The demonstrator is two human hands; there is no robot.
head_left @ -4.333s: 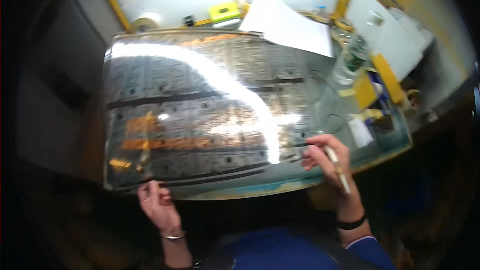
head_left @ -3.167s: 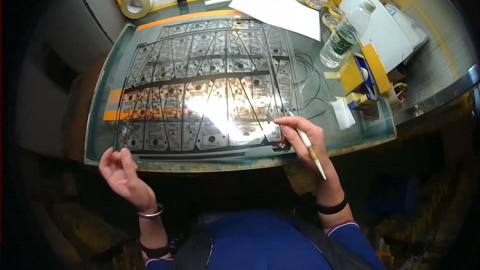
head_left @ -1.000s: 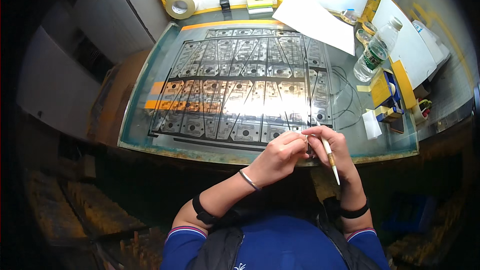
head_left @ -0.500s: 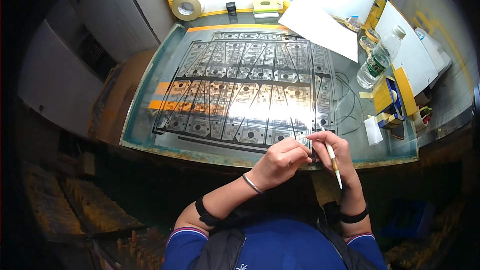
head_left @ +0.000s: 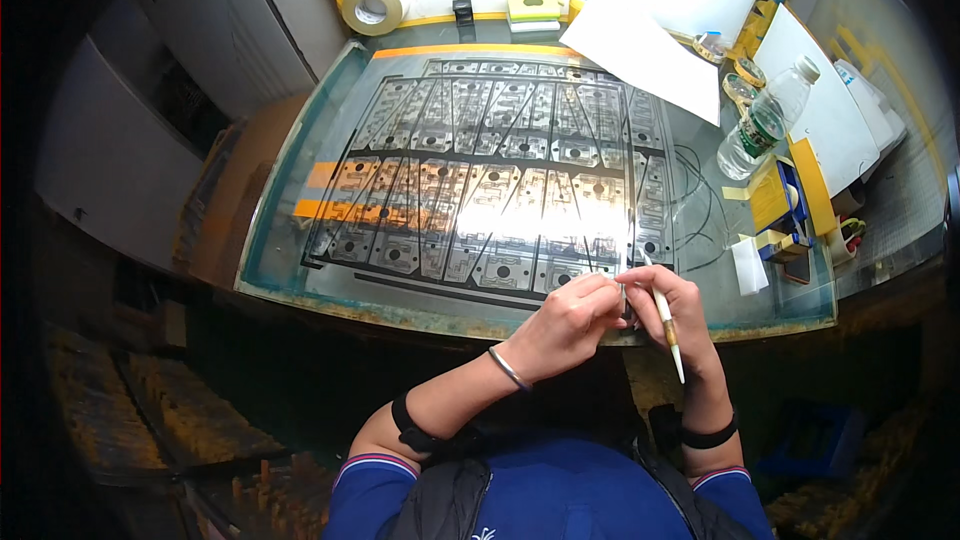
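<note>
Counted in view: two hands (head_left: pixel 575 322) | one white pen-like tool (head_left: pixel 664 318) | one clear bottle (head_left: pixel 760 128) | one metal bracelet (head_left: pixel 509 368) | two black arm bands (head_left: pixel 404 420) | three orange strips (head_left: pixel 308 208) | one large tape roll (head_left: pixel 354 12)

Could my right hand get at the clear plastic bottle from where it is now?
Probably, with a stretch forward: nothing tall seems to stand between the right hand and the clear plastic bottle. That hand holds a pen-like tool, though, so gripping might be awkward.
</note>
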